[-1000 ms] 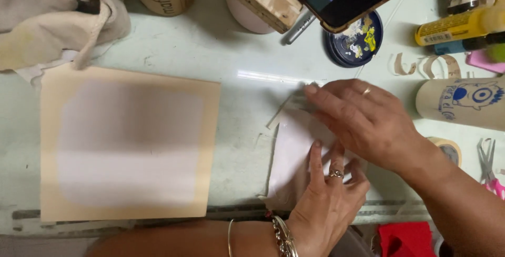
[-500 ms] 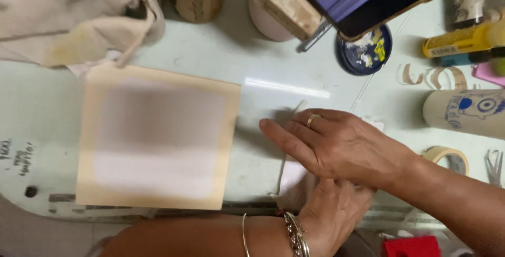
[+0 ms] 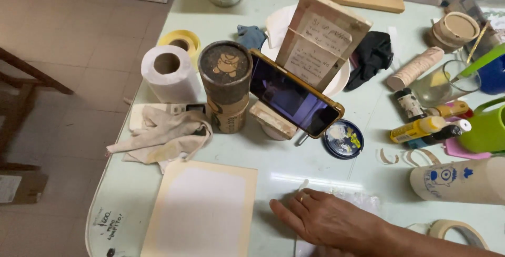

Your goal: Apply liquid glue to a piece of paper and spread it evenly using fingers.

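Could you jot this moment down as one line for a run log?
right hand: flat on pale sheet | left hand: out of view | board: lies beside, untouched | phone: propped behind

Right hand (image 3: 329,220) flat on pale sheet (image 3: 363,203), cream board (image 3: 202,212) beside it, propped phone (image 3: 292,95), cardboard tube (image 3: 227,84), crumpled rag (image 3: 163,133)

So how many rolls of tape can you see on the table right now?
2. A yellow tape roll lies at the far left edge, behind the paper towel roll. A beige tape roll lies at the near right, beside the right hand. Clutter may hide others.
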